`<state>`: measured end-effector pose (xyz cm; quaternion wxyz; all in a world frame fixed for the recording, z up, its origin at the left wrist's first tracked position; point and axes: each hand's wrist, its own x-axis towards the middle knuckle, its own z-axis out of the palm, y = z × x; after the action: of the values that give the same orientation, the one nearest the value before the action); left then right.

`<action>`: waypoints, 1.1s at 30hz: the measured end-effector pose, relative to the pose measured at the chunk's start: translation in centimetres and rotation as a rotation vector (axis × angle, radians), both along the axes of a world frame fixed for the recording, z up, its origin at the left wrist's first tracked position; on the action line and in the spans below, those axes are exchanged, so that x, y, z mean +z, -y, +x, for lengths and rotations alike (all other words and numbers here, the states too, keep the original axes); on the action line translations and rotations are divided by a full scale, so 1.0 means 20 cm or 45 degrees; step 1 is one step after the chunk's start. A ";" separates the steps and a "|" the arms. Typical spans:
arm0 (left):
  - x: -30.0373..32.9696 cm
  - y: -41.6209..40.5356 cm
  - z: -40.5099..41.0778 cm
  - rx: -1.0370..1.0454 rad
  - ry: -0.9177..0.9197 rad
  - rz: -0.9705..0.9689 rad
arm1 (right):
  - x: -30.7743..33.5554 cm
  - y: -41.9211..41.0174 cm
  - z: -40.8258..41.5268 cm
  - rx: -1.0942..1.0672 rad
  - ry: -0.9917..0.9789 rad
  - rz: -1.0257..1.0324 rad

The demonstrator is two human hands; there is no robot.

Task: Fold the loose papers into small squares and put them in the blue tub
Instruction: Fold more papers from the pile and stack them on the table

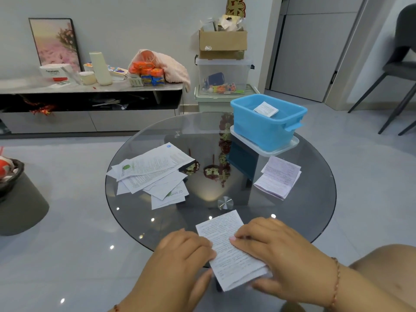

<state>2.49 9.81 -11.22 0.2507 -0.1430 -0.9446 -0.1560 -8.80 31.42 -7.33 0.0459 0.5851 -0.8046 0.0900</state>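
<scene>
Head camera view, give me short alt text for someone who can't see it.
Two hands, left hand and right hand, press a folded printed paper flat on a round glass table. A pile of loose papers lies left, and a blue tub holding one folded square stands behind.
</scene>
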 end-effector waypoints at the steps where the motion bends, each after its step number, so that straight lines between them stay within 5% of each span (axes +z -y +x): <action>1: -0.01 -0.01 0.00 0.031 -0.032 0.069 | -0.01 0.01 -0.01 0.024 0.107 -0.098; 6: -0.05 -0.07 0.00 0.282 -0.118 0.463 | -0.02 0.06 -0.05 -0.223 0.593 -0.363; 11: -0.03 -0.14 -0.01 0.590 -0.112 0.529 | 0.00 0.12 -0.06 -0.484 0.795 -0.377; 19: -0.03 -0.17 -0.03 0.773 0.083 0.594 | -0.04 0.19 -0.07 -0.752 0.523 -0.373; 33: 0.01 -0.17 -0.04 0.773 0.140 0.554 | -0.03 0.22 -0.05 -0.821 0.451 -0.310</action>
<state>1.60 13.13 -10.95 0.2589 0.2086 -0.9009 -0.2790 -9.70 27.06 -8.02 0.0011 0.2677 -0.9262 0.2655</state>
